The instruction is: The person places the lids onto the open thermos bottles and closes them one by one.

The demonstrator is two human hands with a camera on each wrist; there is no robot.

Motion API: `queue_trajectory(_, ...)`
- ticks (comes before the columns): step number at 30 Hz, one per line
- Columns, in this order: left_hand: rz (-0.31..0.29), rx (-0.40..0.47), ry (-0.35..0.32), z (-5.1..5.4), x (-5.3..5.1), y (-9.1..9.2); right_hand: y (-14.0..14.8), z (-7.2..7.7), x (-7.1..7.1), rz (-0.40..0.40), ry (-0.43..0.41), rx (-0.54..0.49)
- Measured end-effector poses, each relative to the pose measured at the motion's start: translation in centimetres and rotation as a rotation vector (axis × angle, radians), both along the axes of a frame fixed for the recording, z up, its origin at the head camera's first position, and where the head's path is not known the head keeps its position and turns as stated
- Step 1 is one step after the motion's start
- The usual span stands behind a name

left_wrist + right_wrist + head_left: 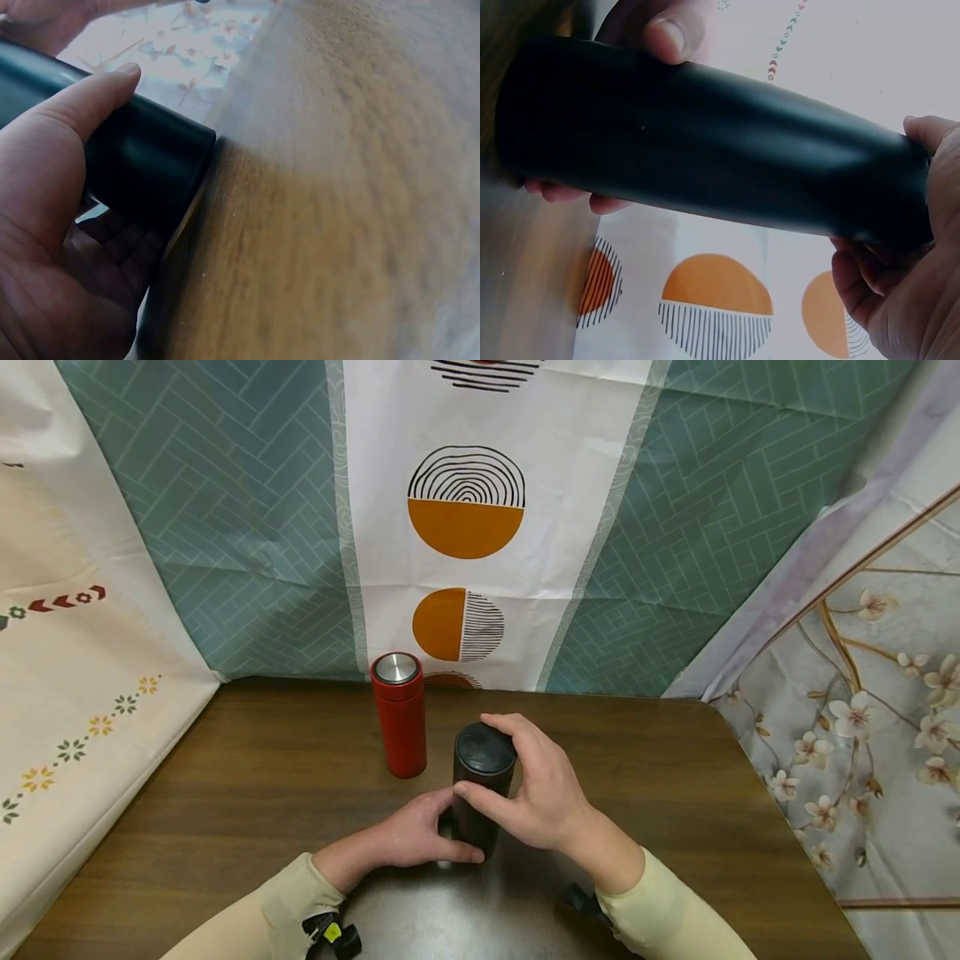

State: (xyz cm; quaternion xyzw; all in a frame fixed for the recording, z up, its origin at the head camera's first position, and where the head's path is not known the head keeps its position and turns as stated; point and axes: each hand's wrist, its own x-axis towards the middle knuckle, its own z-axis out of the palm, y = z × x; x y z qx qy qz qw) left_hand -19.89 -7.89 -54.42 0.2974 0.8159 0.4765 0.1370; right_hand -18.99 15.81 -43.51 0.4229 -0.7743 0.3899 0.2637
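A black thermos bottle (474,818) with a black lid (486,748) stands near the middle of the table, its base at the wood. Low on its body, my left hand (408,837) grips it from the left, thumb in front and fingers behind. My right hand (549,787) holds the top from the right, thumb on the near side and fingers around the far side of the lid. Most of the black body (705,142) shows between both hands in the right wrist view. To the left and farther back stands a red thermos bottle (403,731) with a silver-topped lid, untouched.
The brown wooden table (247,793) reaches back to a green-and-white patterned cloth (262,527). A cream cloth (97,710) hangs at the left and a flowered cloth (847,777) at the right.
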Motion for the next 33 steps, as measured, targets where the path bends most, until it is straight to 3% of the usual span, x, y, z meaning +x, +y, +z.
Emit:
queue_trajectory(7,-0.010,0.019,-0.002,0.0,0.0,0.0,0.0,0.2,0.1,0.043,-0.033,0.022)
queue_trajectory(14,-0.015,0.036,0.021,-0.3,-0.2,0.1,0.7,0.2,-0.7,0.246,-0.068,0.041)
queue_trajectory(17,-0.014,0.035,0.023,-0.2,-0.2,0.1,0.9,0.5,-1.0,0.280,-0.070,0.050)
queue_trajectory(25,-0.012,0.024,-0.005,-0.2,-0.2,-0.1,1.2,0.9,-0.8,0.221,-0.045,0.083)
queue_trajectory(33,-0.018,0.019,0.004,-0.2,-0.3,-0.1,1.3,1.2,-0.2,0.070,0.011,0.098)
